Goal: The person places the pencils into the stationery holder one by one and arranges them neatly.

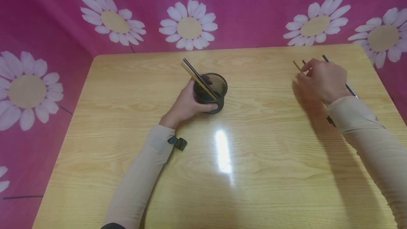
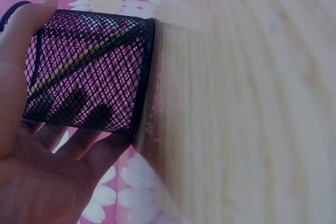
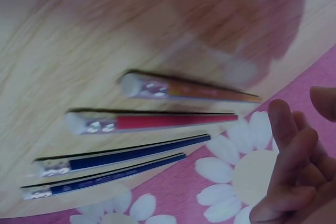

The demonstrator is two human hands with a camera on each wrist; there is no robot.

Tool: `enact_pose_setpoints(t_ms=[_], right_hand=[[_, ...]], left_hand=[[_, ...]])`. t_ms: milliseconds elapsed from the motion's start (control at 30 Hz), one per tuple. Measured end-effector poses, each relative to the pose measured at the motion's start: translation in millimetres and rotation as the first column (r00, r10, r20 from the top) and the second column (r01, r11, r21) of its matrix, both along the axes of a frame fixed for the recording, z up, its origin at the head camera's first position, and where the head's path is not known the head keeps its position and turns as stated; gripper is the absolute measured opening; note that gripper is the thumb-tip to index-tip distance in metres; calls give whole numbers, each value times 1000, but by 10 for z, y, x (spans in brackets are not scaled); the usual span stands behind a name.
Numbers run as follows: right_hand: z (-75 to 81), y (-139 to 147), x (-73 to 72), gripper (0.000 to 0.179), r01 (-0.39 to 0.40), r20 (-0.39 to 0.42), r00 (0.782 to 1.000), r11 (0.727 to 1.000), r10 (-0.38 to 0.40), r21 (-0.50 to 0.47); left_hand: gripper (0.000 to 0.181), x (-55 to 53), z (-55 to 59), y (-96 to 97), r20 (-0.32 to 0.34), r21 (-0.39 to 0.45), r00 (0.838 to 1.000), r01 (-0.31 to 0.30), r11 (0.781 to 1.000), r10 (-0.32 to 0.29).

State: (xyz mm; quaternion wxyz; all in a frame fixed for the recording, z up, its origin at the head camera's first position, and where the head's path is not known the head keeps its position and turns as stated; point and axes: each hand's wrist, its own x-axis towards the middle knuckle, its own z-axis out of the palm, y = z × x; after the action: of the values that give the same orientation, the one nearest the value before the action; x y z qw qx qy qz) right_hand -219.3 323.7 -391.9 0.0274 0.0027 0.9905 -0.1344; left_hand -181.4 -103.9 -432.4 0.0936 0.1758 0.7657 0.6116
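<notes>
My left hand (image 1: 186, 105) grips a black mesh pen cup (image 1: 221, 82), thumb on the near side and fingers around the far side. In the left wrist view the cup (image 2: 118, 93) stands upright on the table. Pencils (image 1: 197, 79), one yellow and others dark, lean inside it toward the left. At the right, my right hand (image 1: 327, 78) is over several loose pencils, its thumb and fingertips apart. The right wrist view shows an orange pencil (image 3: 194, 91), a red pencil (image 3: 173, 122) and two blue pencils (image 3: 126, 153), with white erasers; the fingers are near their far ends.
The wooden table (image 1: 254, 186) has a bright light reflection near its middle. A pink cloth (image 1: 248, 13) with white daisies hangs behind and to the left. Small black devices sit at both wrists, the left device (image 1: 178, 143) plainly visible.
</notes>
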Motion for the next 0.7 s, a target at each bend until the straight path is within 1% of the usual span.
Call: enact_pose_setpoints(t_ms=[200,467,700], right_hand=[[-42,102,24,42,23,38,999,999,-24,34],[-81,204,50,40,4,48,999,998,-7,63],[-91,202,50,36,-22,39,999,997,19,79]], left_hand=[[93,1,-19,2,-7,-5,1000,-1,1000,1],[91,-13,-28,-5,-20,-15,1000,2,1000,-3],[92,-19,-15,-8,-26,-25,1000,-4,1000,3]])
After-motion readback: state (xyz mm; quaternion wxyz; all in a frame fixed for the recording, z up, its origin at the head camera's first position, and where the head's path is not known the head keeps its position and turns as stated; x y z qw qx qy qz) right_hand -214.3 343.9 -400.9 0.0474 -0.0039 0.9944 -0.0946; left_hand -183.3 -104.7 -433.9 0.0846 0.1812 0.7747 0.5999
